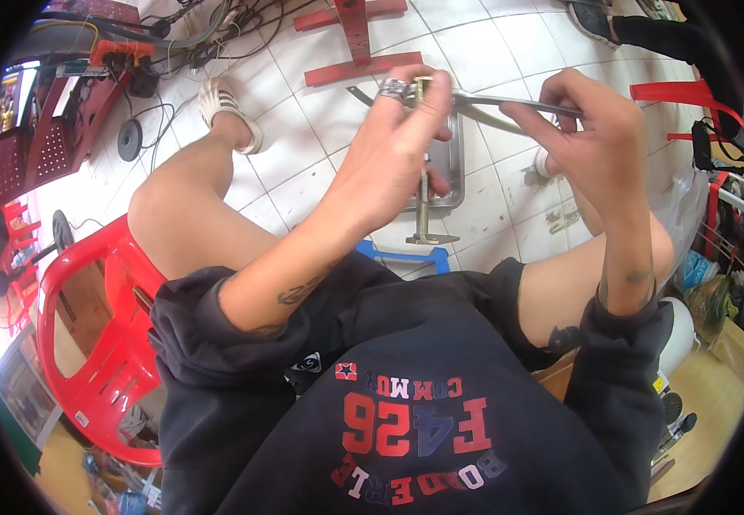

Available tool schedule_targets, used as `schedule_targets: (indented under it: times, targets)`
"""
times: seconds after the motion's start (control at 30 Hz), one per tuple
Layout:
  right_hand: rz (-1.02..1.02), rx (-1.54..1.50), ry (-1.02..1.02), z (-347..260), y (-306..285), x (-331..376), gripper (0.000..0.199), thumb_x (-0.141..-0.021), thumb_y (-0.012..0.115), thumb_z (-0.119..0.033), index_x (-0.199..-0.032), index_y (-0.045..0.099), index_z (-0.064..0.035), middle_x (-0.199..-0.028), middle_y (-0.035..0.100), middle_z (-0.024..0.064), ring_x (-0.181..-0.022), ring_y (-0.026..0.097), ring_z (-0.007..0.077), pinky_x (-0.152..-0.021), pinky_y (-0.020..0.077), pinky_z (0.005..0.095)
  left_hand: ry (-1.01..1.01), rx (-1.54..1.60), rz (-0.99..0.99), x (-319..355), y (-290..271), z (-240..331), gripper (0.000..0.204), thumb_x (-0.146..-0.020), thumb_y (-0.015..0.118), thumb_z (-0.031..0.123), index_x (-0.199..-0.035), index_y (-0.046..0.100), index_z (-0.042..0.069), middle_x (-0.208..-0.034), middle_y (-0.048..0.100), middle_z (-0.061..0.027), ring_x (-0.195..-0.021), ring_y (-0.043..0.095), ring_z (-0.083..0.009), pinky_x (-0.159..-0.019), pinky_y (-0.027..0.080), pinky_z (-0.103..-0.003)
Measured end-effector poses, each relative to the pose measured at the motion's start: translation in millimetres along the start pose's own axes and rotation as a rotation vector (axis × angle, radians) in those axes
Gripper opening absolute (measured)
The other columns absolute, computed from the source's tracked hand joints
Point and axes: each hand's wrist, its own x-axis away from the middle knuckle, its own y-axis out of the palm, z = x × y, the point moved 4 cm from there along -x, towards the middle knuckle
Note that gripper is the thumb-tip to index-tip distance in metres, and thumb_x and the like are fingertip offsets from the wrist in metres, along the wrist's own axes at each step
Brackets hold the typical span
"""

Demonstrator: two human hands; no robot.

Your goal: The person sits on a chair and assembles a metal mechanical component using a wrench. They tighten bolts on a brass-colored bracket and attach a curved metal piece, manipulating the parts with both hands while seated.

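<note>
My left hand [393, 150] is raised in front of me, its fingers pinched on a small brass-coloured part [423, 87] at the end of a thin grey metal tool [509, 105]. A ring sits on one finger. My right hand [591, 137] grips the other end of that tool, fingers curled over its slim handles. Both hands hold it roughly level above my knees. Below them, on the tiled floor, lies a shiny metal tray [451, 163], and a thin metal stand [428, 225] rises in front of it.
I sit on a red plastic chair [102, 343], with a blue object [406, 257] at my knees. Red metal frames [356, 43] lie on the white tiles ahead. Cables and a power strip [123, 56] are at far left. Another person's shoe [593, 21] is at top right.
</note>
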Motion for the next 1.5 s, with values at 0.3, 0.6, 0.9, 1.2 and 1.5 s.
schedule_targets:
  times: [0.3, 0.6, 0.9, 1.2, 1.5]
  targets:
    - [-0.106, -0.487, 0.218, 4, 21, 8, 0.012, -0.089, 0.069, -0.008, -0.091, 0.060, -0.0006, -0.066, 0.055, -0.0020, -0.062, 0.047, 0.0016, -0.053, 0.0342, 0.0189, 0.025, 0.357, -0.054, 1, -5, 19, 0.071, -0.095, 0.030, 0.071, -0.137, 0.031, 0.014, -0.110, 0.057, -0.0212, -0.067, 0.067, -0.0297, -0.056, 0.052, -0.031]
    - [-0.063, -0.493, 0.148, -2, 41, 6, 0.011, -0.090, 0.067, -0.008, -0.092, 0.059, 0.0002, -0.067, 0.057, -0.0015, -0.060, 0.045, 0.0027, -0.053, 0.0342, 0.0200, 0.018, 0.414, -0.068, 6, -8, 21, 0.074, -0.091, 0.033, 0.075, -0.135, 0.032, 0.015, -0.110, 0.056, -0.0204, -0.067, 0.068, -0.0310, -0.055, 0.054, -0.032]
    - [-0.082, -0.515, 0.169, -3, 39, 3, 0.011, -0.088, 0.069, -0.007, -0.093, 0.062, 0.0004, -0.073, 0.067, 0.0056, -0.062, 0.054, 0.0044, -0.054, 0.0408, 0.0206, -0.009, 0.501, -0.101, 10, -12, 22, 0.076, -0.091, 0.034, 0.076, -0.130, 0.038, 0.012, -0.109, 0.057, -0.0204, -0.066, 0.067, -0.0324, -0.056, 0.053, -0.035]
    - [-0.120, -0.651, 0.262, 1, 43, 5, 0.011, -0.090, 0.069, -0.008, -0.094, 0.062, 0.0007, -0.076, 0.066, 0.0032, -0.069, 0.056, 0.0032, -0.058, 0.0428, 0.0183, -0.033, 0.539, -0.105, 9, -12, 20, 0.077, -0.090, 0.034, 0.077, -0.128, 0.041, 0.011, -0.108, 0.057, -0.0211, -0.065, 0.067, -0.0328, -0.055, 0.053, -0.035]
    - [-0.023, -0.568, 0.209, -4, 39, 8, 0.010, -0.091, 0.069, -0.007, -0.093, 0.063, -0.0002, -0.077, 0.067, 0.0029, -0.071, 0.058, 0.0043, -0.061, 0.0456, 0.0191, -0.003, 0.468, -0.084, 12, -9, 19, 0.074, -0.094, 0.029, 0.071, -0.135, 0.039, 0.011, -0.112, 0.059, -0.0227, -0.068, 0.069, -0.0327, -0.055, 0.054, -0.030]
